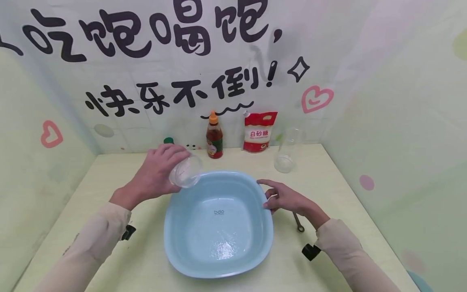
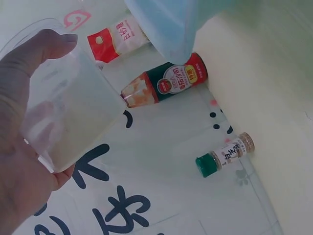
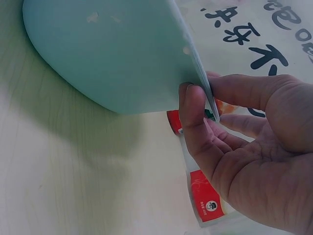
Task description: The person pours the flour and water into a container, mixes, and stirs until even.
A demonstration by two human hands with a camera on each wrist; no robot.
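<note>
In the head view, my left hand grips a clear plastic cup, tilted at the back left rim of a light blue basin. The left wrist view shows my thumb along the side of the see-through cup, with fingers visible through its wall. My right hand pinches the basin's right rim. Close up, the thumb and a finger of that right hand lie on opposite sides of the rim of the basin. A little water-like shine shows on the basin floor.
Along the back wall stand an orange-capped sauce bottle, a red and white sugar pouch and a clear glass. A green-capped shaker is mostly behind my left hand in the head view. A ring-ended tool lies under my right wrist.
</note>
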